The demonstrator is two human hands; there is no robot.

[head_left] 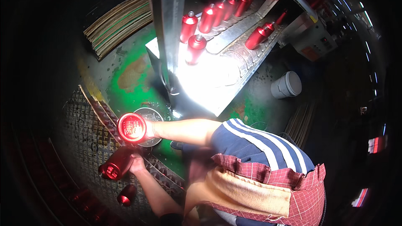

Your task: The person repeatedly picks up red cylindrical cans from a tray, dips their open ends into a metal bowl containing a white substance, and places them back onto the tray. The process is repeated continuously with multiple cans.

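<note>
My right hand (150, 129) is closed around a shiny red bottle (132, 127) whose round, embossed base is turned up. Lower and nearer, my left hand (136, 163) is wrapped about a second red bottle (119, 162), tilted with its base toward the lower left. The two bottles are close together; I cannot tell if they touch. Below them a third red bottle (127, 193) lies on a board (90, 142) printed with lettering. Partly hidden behind my right hand is a round metal basin (155, 115) on the floor.
A brightly lit conveyor table (213, 88) carries several upright red bottles (208, 19), reaching toward a box-like machine (314, 39). A metal post (166, 25) rises before it. Stacked flat sheets (119, 27) lie at the far left. A white bucket (287, 85) stands right.
</note>
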